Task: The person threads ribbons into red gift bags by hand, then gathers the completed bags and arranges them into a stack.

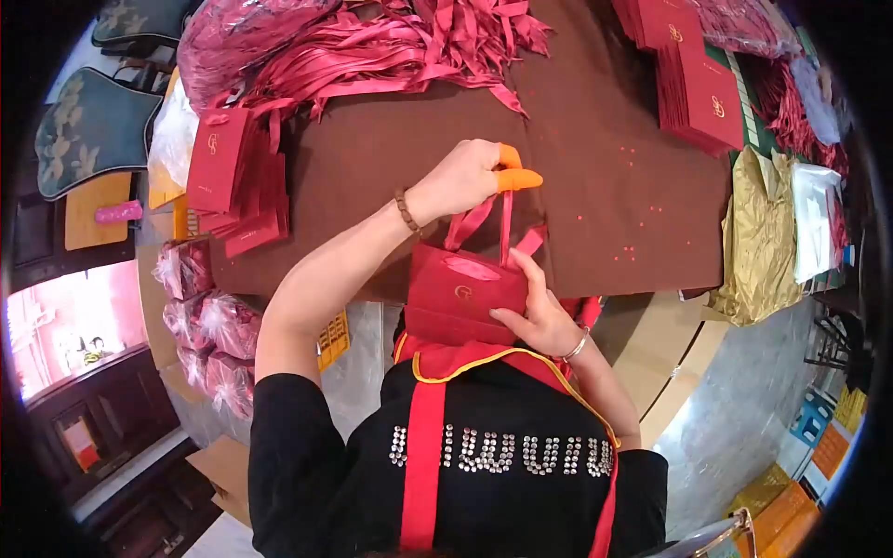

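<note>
A small red paper bag (456, 296) with a gold logo is at the table's near edge, against the red apron. My left hand (474, 177), with orange covers on two fingertips, is closed on a red ribbon (505, 228) and pulls it up above the bag's top. My right hand (541, 312) holds the bag's right side, thumb on the front and fingers at the upper corner near a ribbon end.
Loose red ribbons (391, 46) are heaped at the table's far side. Red bags are stacked at left (219, 172) and at right (707, 102). Gold wrapping (761, 237) hangs at the right edge. Plastic-wrapped red bundles (223, 325) stand at lower left. Brown cloth (372, 153) covers the table.
</note>
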Action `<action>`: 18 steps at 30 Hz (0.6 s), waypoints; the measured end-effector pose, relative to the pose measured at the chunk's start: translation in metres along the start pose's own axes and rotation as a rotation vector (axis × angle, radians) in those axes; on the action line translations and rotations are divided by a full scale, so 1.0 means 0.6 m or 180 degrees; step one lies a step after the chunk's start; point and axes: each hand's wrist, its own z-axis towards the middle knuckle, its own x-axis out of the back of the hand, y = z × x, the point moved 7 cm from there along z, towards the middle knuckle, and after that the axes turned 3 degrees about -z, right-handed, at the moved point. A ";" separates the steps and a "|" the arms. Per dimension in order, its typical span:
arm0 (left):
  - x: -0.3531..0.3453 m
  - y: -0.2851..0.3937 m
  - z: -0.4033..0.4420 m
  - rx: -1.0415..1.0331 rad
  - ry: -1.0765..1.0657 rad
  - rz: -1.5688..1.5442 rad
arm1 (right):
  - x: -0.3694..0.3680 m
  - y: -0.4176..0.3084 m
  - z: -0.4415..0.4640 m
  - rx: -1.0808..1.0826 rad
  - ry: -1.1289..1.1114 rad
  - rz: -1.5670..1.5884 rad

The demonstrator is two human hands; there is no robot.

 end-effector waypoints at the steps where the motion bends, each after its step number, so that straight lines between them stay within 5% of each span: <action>1: 0.008 0.009 -0.001 -0.0372 0.0288 0.0011 | -0.003 0.006 0.000 -0.0009 -0.0003 -0.0012; 2: 0.017 0.019 -0.005 -0.0737 0.0574 0.0018 | -0.003 0.015 0.000 -0.0069 0.0132 0.0155; 4: 0.038 -0.010 -0.003 -0.0314 0.0349 -0.0553 | -0.004 0.027 0.003 -0.0127 0.0261 0.0314; 6: 0.066 -0.009 -0.028 -0.0732 0.0981 -0.1302 | 0.030 0.026 0.012 0.0221 0.1021 0.0857; 11: 0.045 -0.070 -0.083 -0.0390 0.0205 -0.3028 | 0.103 0.015 0.033 -0.0200 0.2058 0.2337; 13: 0.013 -0.053 -0.107 -0.0409 0.0145 -0.3414 | 0.112 0.018 0.036 -0.0103 0.2200 0.2031; 15: -0.007 -0.041 -0.125 -0.0356 0.0171 -0.3026 | 0.121 0.007 0.038 0.0013 0.2315 0.1278; 18: 0.019 -0.019 -0.154 -0.0320 0.0597 -0.2197 | 0.113 0.023 0.057 0.0164 0.2343 0.1535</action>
